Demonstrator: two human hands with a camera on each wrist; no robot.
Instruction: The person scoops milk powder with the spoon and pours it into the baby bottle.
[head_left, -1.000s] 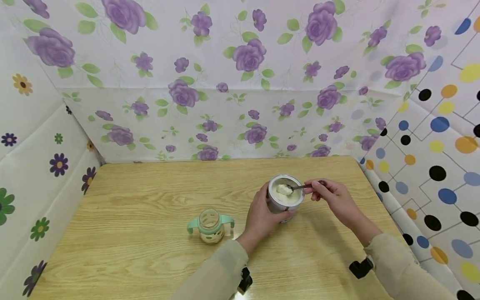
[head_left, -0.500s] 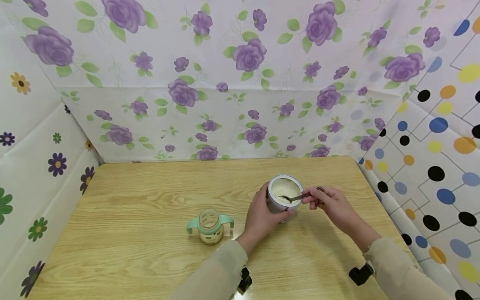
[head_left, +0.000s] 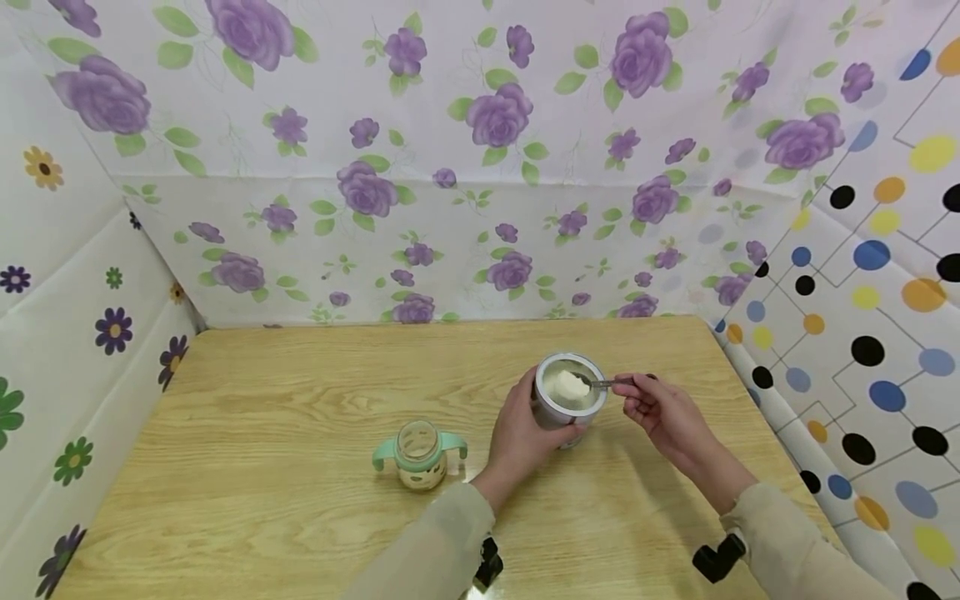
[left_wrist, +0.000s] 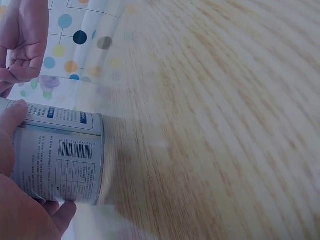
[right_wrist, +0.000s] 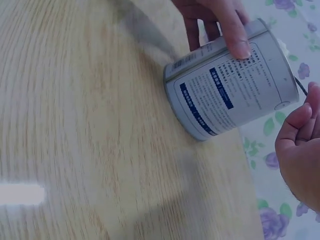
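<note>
My left hand (head_left: 525, 433) grips a metal can (right_wrist: 230, 82) of pale powder (head_left: 558, 400) round its side, with the open mouth facing up toward the head camera. Printed text and a barcode show on the can's label in the left wrist view. My right hand (head_left: 671, 421) pinches the handle of a spoon (head_left: 618, 382) at the can's right rim. A heaped scoop of powder sits on the spoon's bowl, over the can's mouth. To the left of my left hand stands an open baby bottle (head_left: 422, 467) with mint-green handles.
The wooden table (head_left: 262, 433) meets a flower-print cloth (head_left: 450, 250) at its back edge. Dotted cloth (head_left: 862, 400) hangs along the right side, and daisy-print cloth (head_left: 90, 367) along the left.
The spoon dipped into the powder near the can's front side, then rose with a heaped scoop on it. My left hand and the bottle stay where they were.
</note>
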